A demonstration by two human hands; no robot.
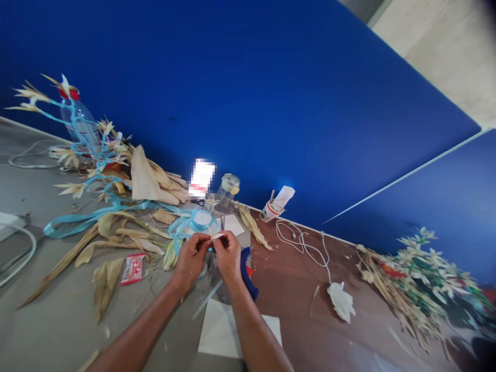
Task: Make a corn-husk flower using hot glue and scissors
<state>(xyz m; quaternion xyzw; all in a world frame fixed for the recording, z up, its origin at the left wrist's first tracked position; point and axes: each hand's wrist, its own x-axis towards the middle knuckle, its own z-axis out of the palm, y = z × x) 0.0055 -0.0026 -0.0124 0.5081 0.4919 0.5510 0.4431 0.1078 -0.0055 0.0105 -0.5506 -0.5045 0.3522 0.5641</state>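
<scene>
My left hand (pixel 192 257) and my right hand (pixel 228 254) meet over the middle of the table, fingertips pinched together. Between them is a small pale strip of what looks like dried corn husk (pixel 217 235); its lower part is hidden by the fingers. Just behind the hands sits a spool of light blue ribbon (pixel 202 219), with loose ribbon (pixel 87 221) trailing left. Beside my right wrist lies a dark blue curved object (pixel 248 274), its kind unclear. A white sheet of paper (pixel 219 330) lies under my right forearm.
Dried husks (pixel 106 284) and a red packet (pixel 133 268) lie at left. Blue-wrapped stems with husk flowers (pixel 103 155) stand near a plastic bottle (pixel 83 121). Behind are a jar (pixel 228 188), a cup (pixel 270 211) and a white cable (pixel 304 248). White flowers (pixel 430 266) lie right.
</scene>
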